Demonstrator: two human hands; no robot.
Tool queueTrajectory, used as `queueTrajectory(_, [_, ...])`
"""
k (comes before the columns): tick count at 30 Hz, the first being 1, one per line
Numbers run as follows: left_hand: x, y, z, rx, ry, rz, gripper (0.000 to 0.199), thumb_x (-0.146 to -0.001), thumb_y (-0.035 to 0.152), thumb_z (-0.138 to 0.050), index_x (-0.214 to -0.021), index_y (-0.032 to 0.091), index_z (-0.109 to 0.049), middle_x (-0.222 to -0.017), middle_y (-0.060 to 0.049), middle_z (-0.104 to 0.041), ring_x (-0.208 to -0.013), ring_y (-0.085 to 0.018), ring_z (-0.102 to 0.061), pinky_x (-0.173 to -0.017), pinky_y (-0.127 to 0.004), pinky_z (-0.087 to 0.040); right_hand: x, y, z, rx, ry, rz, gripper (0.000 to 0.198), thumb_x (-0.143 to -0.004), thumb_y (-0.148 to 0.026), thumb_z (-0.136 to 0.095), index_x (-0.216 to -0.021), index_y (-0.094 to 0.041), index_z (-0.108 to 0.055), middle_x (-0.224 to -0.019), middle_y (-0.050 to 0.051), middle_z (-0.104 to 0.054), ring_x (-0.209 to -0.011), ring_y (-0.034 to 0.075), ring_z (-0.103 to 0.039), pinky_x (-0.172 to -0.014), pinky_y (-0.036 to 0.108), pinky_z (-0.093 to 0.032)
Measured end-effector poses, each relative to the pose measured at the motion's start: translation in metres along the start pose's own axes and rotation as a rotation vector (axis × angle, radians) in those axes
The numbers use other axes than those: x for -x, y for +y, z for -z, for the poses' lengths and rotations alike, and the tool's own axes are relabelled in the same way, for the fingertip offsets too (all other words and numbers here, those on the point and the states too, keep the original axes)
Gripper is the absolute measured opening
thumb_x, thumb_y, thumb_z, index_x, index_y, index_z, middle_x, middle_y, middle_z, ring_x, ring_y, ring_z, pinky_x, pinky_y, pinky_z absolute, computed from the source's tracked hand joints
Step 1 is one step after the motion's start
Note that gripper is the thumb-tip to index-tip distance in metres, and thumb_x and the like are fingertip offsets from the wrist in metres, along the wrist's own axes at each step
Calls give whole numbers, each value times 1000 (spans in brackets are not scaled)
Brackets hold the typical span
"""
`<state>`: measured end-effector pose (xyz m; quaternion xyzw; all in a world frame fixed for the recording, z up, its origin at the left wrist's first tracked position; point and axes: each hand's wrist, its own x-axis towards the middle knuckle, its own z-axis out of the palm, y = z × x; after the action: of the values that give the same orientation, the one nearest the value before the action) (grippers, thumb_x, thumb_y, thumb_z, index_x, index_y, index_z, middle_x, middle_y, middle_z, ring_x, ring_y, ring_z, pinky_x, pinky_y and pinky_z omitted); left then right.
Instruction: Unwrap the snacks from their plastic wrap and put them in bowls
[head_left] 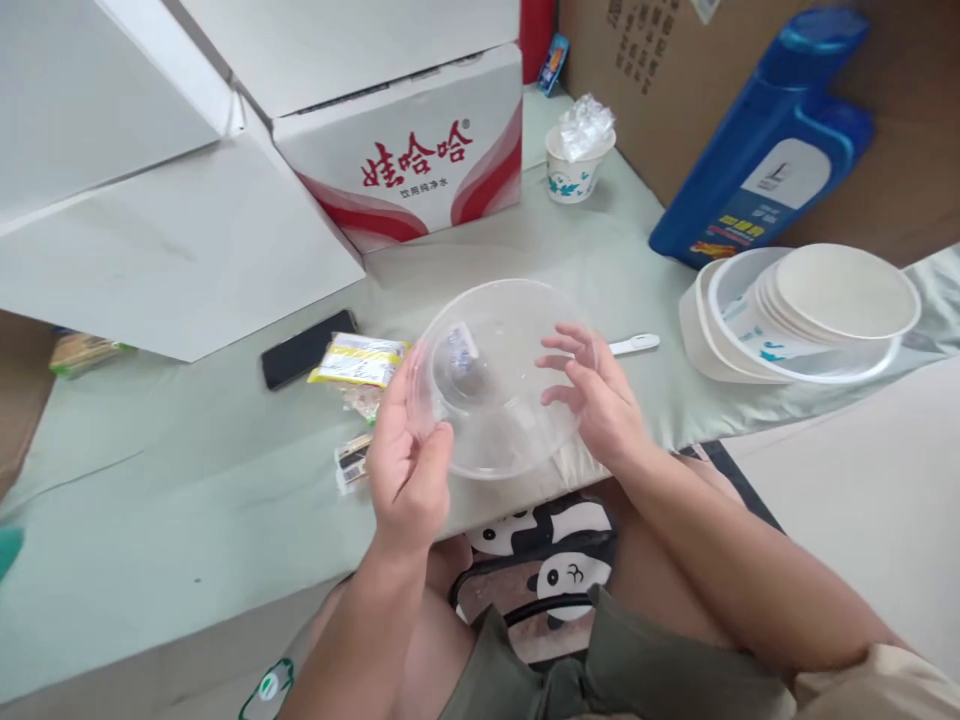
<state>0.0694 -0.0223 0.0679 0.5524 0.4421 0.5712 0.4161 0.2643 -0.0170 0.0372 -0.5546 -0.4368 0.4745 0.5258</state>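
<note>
A clear round plastic bowl [517, 440] is tilted above the table's front edge. My left hand [409, 455] grips its left side, thumb over the near rim and fingers along the outer wall. At the right side, my right hand [592, 395] has its fingers apart and slightly bent; I cannot tell whether they touch the plastic. Through the bowl I make out a small packet with blue print [463, 345]. A yellow-and-white packet [358, 358] lies beside my left hand, with another small dark-and-clear packet [352, 462] nearer me. Past my right hand is a white plastic utensil handle [636, 345].
A black phone [304, 350] lies left of the packets. White cartons [420, 170] stand behind. To the right are stacked paper cups [765, 310] in a white bowl [862, 365], a blue bottle [757, 150], and a paper cup holding crumpled plastic [574, 175].
</note>
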Motion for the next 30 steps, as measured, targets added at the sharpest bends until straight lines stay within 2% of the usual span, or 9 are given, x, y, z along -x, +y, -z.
queueTrajectory(5, [-12, -27, -19, -298, -135, -90, 63, -89, 45, -71, -148, 31, -54, -149, -11, -53, -134, -29, -58, -101, -42, -58, -27, 7, 23, -154, 340, -17, 43, -88, -33, -50, -129, -32, -64, -94, 4, -54, -79, 18, -53, -51, 25, -42])
queueTrajectory(9, [-35, -29, -64, -192, 38, 288, 50, -85, 28, -68, -134, 26, -59, -83, 2, -55, -60, -9, -53, -54, -23, -48, -40, 4, 38, -252, 429, -71, 49, -88, -40, -51, -135, -31, -59, -93, 4, -54, -80, 19, -54, -61, 30, -48])
queueTrajectory(14, [-70, -28, -96, -173, 204, 536, 34, -86, 17, -55, -119, 21, -55, -75, 5, -49, -53, -9, -52, -54, -22, -48, -29, -10, 59, -241, 416, 80, 38, -88, -40, -51, -124, -26, -57, -97, 4, -54, -91, 19, -56, -72, 32, -50])
queueTrajectory(16, [-72, -23, -94, -406, 136, 480, 37, -89, 25, -58, -125, 20, -53, -84, 1, -55, -62, -13, -58, -61, -29, -53, -15, -16, 68, -153, 422, 198, 31, -89, -36, -52, -117, -24, -58, -96, 4, -56, -91, 19, -56, -76, 34, -50])
queueTrajectory(19, [-66, -5, -104, -894, 65, 12, 56, -76, 28, -76, -128, 19, -58, -104, -7, -62, -82, -19, -62, -78, -37, -56, 6, -22, 83, -86, 416, 408, 20, -92, -27, -52, -111, -23, -57, -91, 3, -56, -83, 17, -56, -73, 33, -49])
queueTrajectory(21, [-63, 8, -133, -862, -137, -260, 46, -84, 32, -69, -128, 21, -59, -109, -8, -65, -86, -20, -65, -78, -36, -57, 16, -24, 92, -50, 431, 614, 17, -92, -22, -52, -109, -23, -55, -89, 2, -56, -79, 16, -56, -69, 33, -49])
queueTrajectory(24, [-65, 22, -208, -858, -671, -570, 29, -93, 29, -60, -120, 22, -66, -118, -8, -71, -111, -22, -67, -97, -37, -55, 25, -29, 106, 37, 508, 857, 17, -91, -15, -50, -105, -24, -52, -86, 1, -56, -79, 17, -55, -71, 34, -48])
queueTrajectory(28, [-74, 34, -299, -1153, -1241, -702, 26, -94, 12, -49, -100, 17, -74, -111, -11, -77, -123, -28, -66, -113, -45, -46, 35, -37, 126, 89, 517, 901, 26, -87, -5, -49, -103, -24, -51, -84, 0, -56, -77, 16, -55, -70, 33, -48])
queueTrajectory(30, [-77, 40, -319, -1315, -1326, -740, 30, -90, 7, -47, -92, 18, -74, -96, -9, -77, -104, -26, -71, -107, -45, -48, 39, -40, 136, 100, 475, 913, 28, -85, -3, -50, -104, -24, -51, -84, 0, -56, -76, 16, -55, -68, 31, -47])
